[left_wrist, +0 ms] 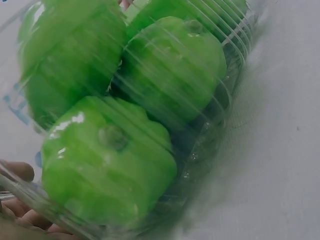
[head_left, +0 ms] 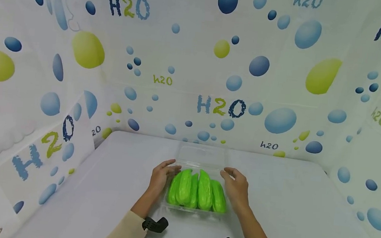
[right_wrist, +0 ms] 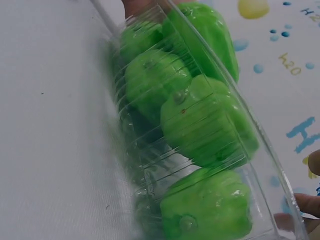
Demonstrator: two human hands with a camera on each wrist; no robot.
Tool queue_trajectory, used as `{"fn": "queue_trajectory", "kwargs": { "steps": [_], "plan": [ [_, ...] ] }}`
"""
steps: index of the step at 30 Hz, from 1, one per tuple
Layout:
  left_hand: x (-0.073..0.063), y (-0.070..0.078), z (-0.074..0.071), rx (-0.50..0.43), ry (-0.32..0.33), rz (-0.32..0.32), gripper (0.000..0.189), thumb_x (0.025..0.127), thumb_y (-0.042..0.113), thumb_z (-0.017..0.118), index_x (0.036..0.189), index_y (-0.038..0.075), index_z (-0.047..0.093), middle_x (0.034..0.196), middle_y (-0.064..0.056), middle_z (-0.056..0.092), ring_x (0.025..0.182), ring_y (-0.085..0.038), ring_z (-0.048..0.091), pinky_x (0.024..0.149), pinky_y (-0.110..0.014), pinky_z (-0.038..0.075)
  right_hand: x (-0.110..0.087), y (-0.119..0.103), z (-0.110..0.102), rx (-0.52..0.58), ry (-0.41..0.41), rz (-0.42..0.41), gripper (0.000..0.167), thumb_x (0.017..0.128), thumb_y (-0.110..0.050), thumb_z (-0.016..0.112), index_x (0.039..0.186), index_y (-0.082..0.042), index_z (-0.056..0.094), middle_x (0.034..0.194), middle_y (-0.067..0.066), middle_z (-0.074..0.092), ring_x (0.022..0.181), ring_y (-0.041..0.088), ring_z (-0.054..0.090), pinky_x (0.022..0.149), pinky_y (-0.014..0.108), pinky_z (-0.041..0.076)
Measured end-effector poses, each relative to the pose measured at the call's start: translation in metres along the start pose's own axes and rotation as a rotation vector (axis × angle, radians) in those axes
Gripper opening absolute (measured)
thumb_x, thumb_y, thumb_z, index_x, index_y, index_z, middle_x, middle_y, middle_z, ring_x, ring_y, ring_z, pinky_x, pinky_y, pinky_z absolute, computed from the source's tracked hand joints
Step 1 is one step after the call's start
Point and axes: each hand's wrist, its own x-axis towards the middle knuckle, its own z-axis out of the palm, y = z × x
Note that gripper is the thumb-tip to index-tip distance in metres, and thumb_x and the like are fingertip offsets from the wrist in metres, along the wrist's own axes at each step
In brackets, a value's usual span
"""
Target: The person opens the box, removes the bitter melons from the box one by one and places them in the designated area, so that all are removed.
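Several glossy green, ridged gourd-like vegetables [head_left: 205,192] lie side by side in a clear plastic box [head_left: 192,210]. Its transparent lid [head_left: 202,155] stands open at the back. My left hand [head_left: 159,176] is at the box's left rear corner, its fingertips right at the rim. At the opposite rear corner, my right hand [head_left: 237,185] has its thumb and fingers apart beside the edge. Through the ribbed wall, the right wrist view shows the stem ends of the vegetables [right_wrist: 207,120]. Fingers [left_wrist: 19,171] appear beyond the rim in the left wrist view.
The box stands on a white-covered table [head_left: 291,211]. Behind and on both sides rises a white covering [head_left: 189,51] printed with blue and yellow-green drops and H2O lettering. Each wrist wears a black band with a camera [head_left: 155,224].
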Motion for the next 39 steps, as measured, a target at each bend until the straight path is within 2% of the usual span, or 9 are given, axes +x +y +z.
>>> {"fn": "queue_trajectory", "kwargs": {
  "steps": [4, 9, 16, 21, 26, 28, 32, 35, 39],
  "plan": [
    [-0.001, -0.002, -0.002, 0.0, 0.011, -0.013, 0.044, 0.1, 0.005, 0.043, 0.142, -0.008, 0.05, 0.124, -0.024, 0.069, 0.115, -0.038, 0.067, 0.102, -0.044, 0.051, -0.007, -0.002, 0.0, -0.03, -0.017, -0.01, 0.044, 0.099, -0.034, 0.06, 0.13, -0.004, 0.066, 0.138, 0.015, 0.062, 0.138, 0.039, 0.046, 0.11, 0.062, 0.037],
    [-0.003, -0.003, 0.0, -0.005, 0.014, -0.001, 0.043, 0.099, 0.004, 0.044, 0.14, -0.01, 0.05, 0.119, -0.024, 0.071, 0.11, -0.036, 0.069, 0.095, -0.039, 0.055, -0.012, 0.001, -0.002, -0.069, -0.019, -0.045, 0.041, 0.099, -0.033, 0.061, 0.128, -0.005, 0.067, 0.136, 0.015, 0.064, 0.137, 0.04, 0.048, 0.108, 0.062, 0.039],
    [-0.002, -0.005, -0.001, -0.019, 0.029, 0.006, 0.042, 0.1, 0.004, 0.045, 0.139, -0.009, 0.051, 0.118, -0.024, 0.071, 0.109, -0.036, 0.069, 0.093, -0.037, 0.057, -0.013, 0.005, 0.003, -0.092, -0.014, -0.102, 0.038, 0.098, -0.029, 0.063, 0.126, -0.004, 0.069, 0.135, 0.016, 0.065, 0.137, 0.04, 0.048, 0.11, 0.065, 0.037],
    [-0.001, -0.003, -0.003, -0.007, 0.036, 0.009, 0.042, 0.1, 0.005, 0.044, 0.14, -0.008, 0.05, 0.12, -0.024, 0.071, 0.11, -0.036, 0.069, 0.095, -0.04, 0.056, -0.014, -0.001, 0.007, -0.106, -0.002, -0.185, 0.034, 0.096, -0.024, 0.067, 0.122, -0.003, 0.071, 0.133, 0.017, 0.065, 0.138, 0.042, 0.046, 0.111, 0.065, 0.035],
    [0.001, -0.001, -0.003, 0.008, 0.026, 0.011, 0.041, 0.102, 0.006, 0.044, 0.139, -0.008, 0.05, 0.119, -0.024, 0.071, 0.109, -0.037, 0.069, 0.096, -0.042, 0.056, -0.018, -0.007, 0.012, -0.167, -0.003, -0.279, 0.032, 0.094, -0.019, 0.07, 0.12, -0.001, 0.071, 0.131, 0.018, 0.066, 0.143, 0.046, 0.036, 0.112, 0.069, 0.03],
    [0.002, -0.002, -0.003, 0.012, 0.033, 0.012, 0.04, 0.102, 0.006, 0.044, 0.139, -0.008, 0.05, 0.119, -0.024, 0.071, 0.109, -0.037, 0.069, 0.096, -0.043, 0.056, -0.02, -0.009, 0.015, -0.18, -0.027, -0.303, 0.034, 0.093, -0.019, 0.07, 0.122, 0.0, 0.069, 0.131, 0.017, 0.065, 0.143, 0.045, 0.034, 0.112, 0.069, 0.03],
    [0.004, -0.003, -0.002, 0.004, 0.036, 0.012, 0.04, 0.101, 0.005, 0.044, 0.138, -0.009, 0.05, 0.118, -0.026, 0.07, 0.109, -0.038, 0.069, 0.095, -0.04, 0.056, -0.023, -0.01, 0.02, -0.201, -0.099, -0.328, 0.04, 0.094, -0.02, 0.07, 0.128, 0.001, 0.066, 0.134, 0.017, 0.063, 0.133, 0.043, 0.047, 0.106, 0.063, 0.04],
    [0.005, -0.004, -0.001, -0.009, 0.033, 0.011, 0.04, 0.101, 0.004, 0.044, 0.138, -0.009, 0.05, 0.118, -0.026, 0.07, 0.108, -0.037, 0.07, 0.092, -0.037, 0.058, -0.023, -0.01, 0.023, -0.255, -0.153, -0.377, 0.043, 0.092, -0.02, 0.072, 0.128, 0.004, 0.065, 0.13, 0.019, 0.065, 0.124, 0.043, 0.055, 0.102, 0.059, 0.047],
    [0.002, -0.005, 0.0, -0.014, 0.043, 0.007, 0.039, 0.101, 0.004, 0.044, 0.137, -0.01, 0.051, 0.116, -0.026, 0.071, 0.106, -0.035, 0.071, 0.089, -0.034, 0.058, -0.022, -0.01, 0.025, -0.368, -0.236, -0.398, 0.054, 0.091, -0.025, 0.074, 0.133, 0.007, 0.061, 0.13, 0.021, 0.065, 0.128, 0.043, 0.053, 0.103, 0.059, 0.047]
  ]
}}
